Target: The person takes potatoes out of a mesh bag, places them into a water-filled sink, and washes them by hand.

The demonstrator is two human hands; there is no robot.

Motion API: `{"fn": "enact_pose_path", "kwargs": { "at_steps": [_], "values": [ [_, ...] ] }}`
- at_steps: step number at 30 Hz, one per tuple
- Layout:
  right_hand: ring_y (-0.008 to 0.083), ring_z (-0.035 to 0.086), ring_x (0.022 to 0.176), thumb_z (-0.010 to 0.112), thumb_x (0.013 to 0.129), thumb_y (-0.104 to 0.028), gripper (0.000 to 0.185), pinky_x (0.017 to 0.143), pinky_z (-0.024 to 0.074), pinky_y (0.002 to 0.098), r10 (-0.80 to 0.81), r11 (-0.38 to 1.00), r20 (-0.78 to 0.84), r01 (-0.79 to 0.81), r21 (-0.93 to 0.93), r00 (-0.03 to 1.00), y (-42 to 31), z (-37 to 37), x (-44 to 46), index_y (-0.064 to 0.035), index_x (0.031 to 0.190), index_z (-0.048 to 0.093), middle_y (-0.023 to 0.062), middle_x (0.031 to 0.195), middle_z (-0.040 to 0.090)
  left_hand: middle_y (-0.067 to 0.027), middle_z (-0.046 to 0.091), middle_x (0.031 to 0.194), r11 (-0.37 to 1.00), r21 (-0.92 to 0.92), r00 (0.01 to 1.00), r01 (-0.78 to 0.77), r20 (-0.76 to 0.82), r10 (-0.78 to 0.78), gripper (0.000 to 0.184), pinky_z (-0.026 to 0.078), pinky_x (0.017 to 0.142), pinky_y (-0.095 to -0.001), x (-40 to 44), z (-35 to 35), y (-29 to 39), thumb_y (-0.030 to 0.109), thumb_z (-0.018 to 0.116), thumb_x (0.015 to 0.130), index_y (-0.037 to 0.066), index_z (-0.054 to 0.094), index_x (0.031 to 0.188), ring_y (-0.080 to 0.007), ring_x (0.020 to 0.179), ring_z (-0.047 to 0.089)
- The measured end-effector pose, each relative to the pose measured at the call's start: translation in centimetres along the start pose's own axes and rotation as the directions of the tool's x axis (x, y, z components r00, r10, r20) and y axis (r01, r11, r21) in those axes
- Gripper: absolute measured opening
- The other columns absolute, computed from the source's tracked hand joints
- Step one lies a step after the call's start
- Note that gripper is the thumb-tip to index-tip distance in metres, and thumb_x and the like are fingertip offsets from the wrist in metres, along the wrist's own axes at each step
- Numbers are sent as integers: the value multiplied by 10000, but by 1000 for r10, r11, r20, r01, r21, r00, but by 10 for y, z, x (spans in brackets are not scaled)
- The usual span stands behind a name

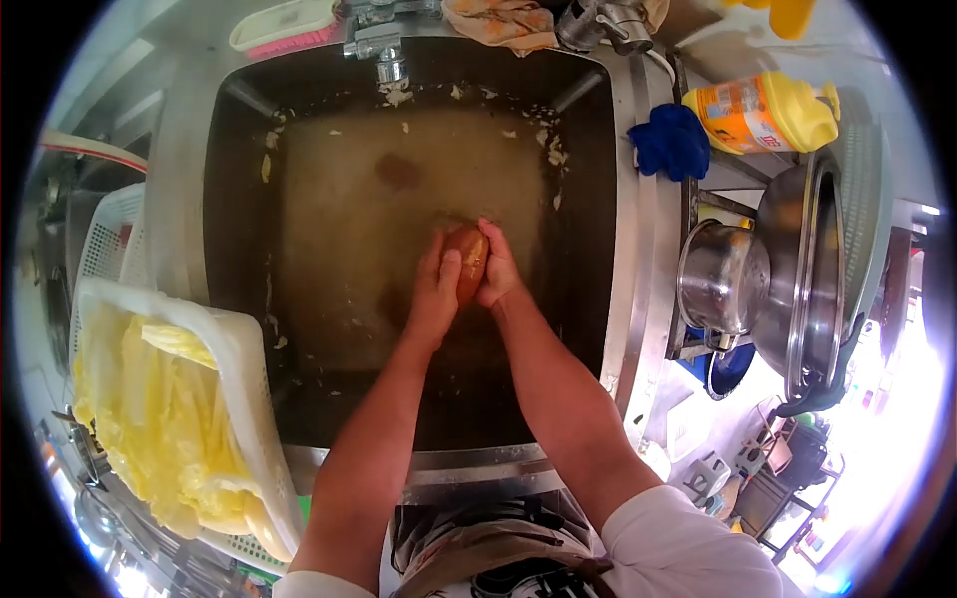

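Observation:
Over the murky water in the sink (pixel 588 249), both hands are closed round a reddish-brown sweet potato (pixel 469 261) with a paler patch on its side. My left hand (pixel 435 284) grips it from the left, thumb along its top. My right hand (pixel 498 269) holds the other side, fingers curled round the far end. Farther back, a blurred reddish-brown lump (pixel 399 171) shows under the water; its kind is unclear. Pale scraps (pixel 553 149) float along the sink's edges.
A white basket (pixel 239 349) of yellow leaves stands at the left. The tap (pixel 389 65), a pink-bristled brush (pixel 289 28) and a cloth (pixel 503 22) are at the back. Right of the sink are a blue cloth (pixel 670 143), a yellow bottle (pixel 763 113) and steel pots (pixel 723 274).

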State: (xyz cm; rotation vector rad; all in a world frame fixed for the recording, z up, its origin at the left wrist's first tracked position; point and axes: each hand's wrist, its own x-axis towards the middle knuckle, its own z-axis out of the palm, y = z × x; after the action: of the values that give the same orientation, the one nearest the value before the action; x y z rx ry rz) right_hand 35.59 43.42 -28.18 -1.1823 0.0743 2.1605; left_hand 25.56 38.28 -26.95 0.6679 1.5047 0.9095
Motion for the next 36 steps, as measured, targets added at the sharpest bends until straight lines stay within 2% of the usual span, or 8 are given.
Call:
{"fn": "enact_pose_path", "kwargs": {
  "at_steps": [5,9,12,15,21,24,30,36],
  "values": [
    [245,560,992,543,851,-507,484,872,462,401,34,999,-2,-34,3,999,-2,4,0,-74,1065,575,87,1091,590,-146,585,1158,843,-344,910,414,180,-374,720,506,778,-364,26,-10,-21,550,577,827,-45,499,1223,-272,1052,565],
    [248,554,998,572,864,-442,471,867,460,402,-325,897,-149,254,-362,934,0,22,-9,-63,1139,527,87,1112,576,-132,629,1040,856,472,966,209,-236,-106,650,518,724,-326,14,-1,10,504,621,814,-3,545,1214,-233,968,602],
    [228,539,981,582,870,-420,454,863,454,391,31,999,-347,-38,-14,937,-22,22,-11,-73,1154,511,71,1078,565,-150,624,1061,984,92,986,-154,-46,159,641,506,760,-326,-4,-5,-15,455,647,813,11,524,1260,-209,998,588],
    [228,536,979,579,874,-412,454,841,463,395,-149,979,-314,95,-179,938,-11,-4,10,-75,1168,502,68,1090,558,-142,618,1097,989,-148,998,14,69,-4,648,479,822,-306,-23,-7,9,411,650,828,-16,489,1288,-202,1007,579],
    [224,547,958,547,896,-354,368,839,467,383,-499,787,-260,307,-535,827,16,-1,3,-80,1140,522,67,1075,568,-110,602,1120,931,132,935,341,-143,-323,610,477,820,-297,13,2,-3,386,630,850,7,478,1304,-191,989,577],
    [205,536,959,531,901,-342,352,846,454,356,-181,977,-327,131,-170,928,-1,-12,7,-83,1140,522,62,1060,566,-101,605,1096,957,20,956,291,27,-291,563,476,796,-291,6,-7,-6,379,635,851,3,517,1253,-185,956,575],
    [206,546,869,545,869,-368,368,748,464,360,-431,894,-396,326,-307,811,21,-11,12,-38,1029,581,64,956,597,-92,594,1109,931,-163,943,326,-7,-332,483,477,774,-271,14,-9,-16,285,646,861,5,526,1235,-172,955,571],
    [226,537,970,511,899,-376,412,843,450,362,-194,967,-395,107,-231,898,13,-51,43,-40,1137,513,97,1073,564,-107,617,1082,944,-231,962,236,190,-194,468,476,811,-326,13,-8,-45,354,630,860,30,567,1192,-218,991,585]
  ]
}}
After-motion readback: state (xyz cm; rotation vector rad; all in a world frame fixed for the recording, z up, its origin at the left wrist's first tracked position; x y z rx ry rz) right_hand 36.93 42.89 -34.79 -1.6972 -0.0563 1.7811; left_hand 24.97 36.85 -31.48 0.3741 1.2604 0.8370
